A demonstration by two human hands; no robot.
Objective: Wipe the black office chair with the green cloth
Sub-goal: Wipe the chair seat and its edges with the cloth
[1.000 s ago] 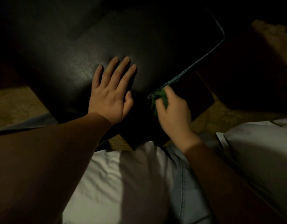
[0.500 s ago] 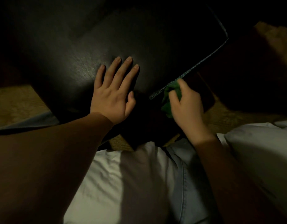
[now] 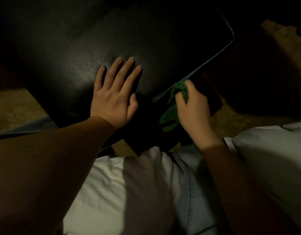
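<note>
Dim room, matting under the black office chair. The left hand stays flat on it, fingers spread. The right hand, fingers curled round the green cloth, has slid along the stitched edge (mid-wipe, I'd judge).

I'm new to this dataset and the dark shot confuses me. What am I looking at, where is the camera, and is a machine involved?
No machine here: a person works with bare hands. The camera sits on their head, looking forward and down at the work. The left hand lies flat, fingers straight, on the black office chair. The right hand grips a bunched green cloth at the chair's stitched edge. Pale clothing fills the bottom; tan floor shows beside the chair.
</note>
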